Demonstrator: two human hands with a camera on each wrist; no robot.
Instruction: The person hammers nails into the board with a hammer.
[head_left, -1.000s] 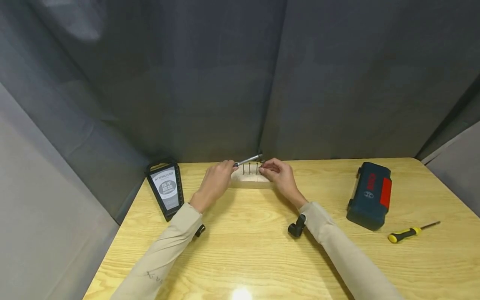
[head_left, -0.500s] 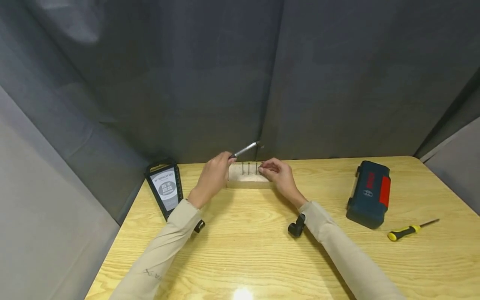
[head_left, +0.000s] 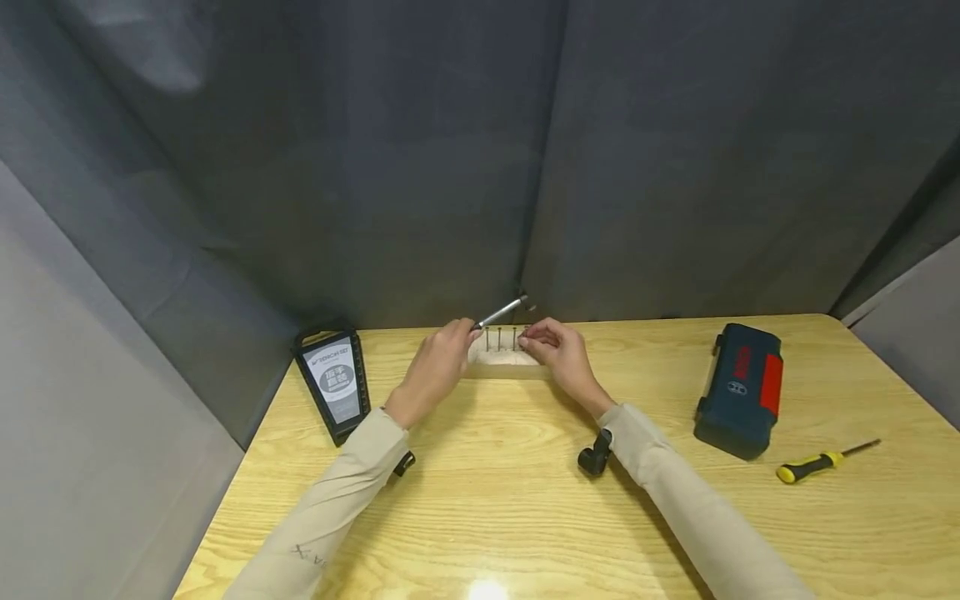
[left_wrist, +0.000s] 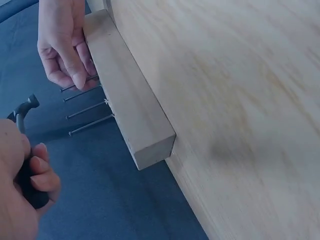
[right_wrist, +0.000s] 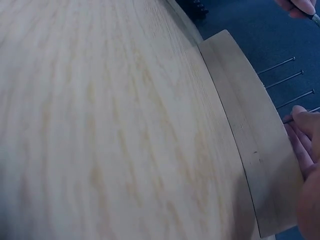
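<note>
Nail (left_wrist: 79, 83) stands upright at the right end of the wooden block (head_left: 504, 363), pinched by the right hand (head_left: 553, 352). Left hand (head_left: 438, 367) grips the hammer (head_left: 501, 313), head raised above the block, left of that nail.

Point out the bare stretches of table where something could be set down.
Bare wood lies between the wood block and the blue case, and along the near edge between the sleeves. Crowded: the block's top, with nails, the left hand gripping a hammer, and the right hand.

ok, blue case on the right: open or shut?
Shut: the blue case lies flat on the table with its lid down.
</note>
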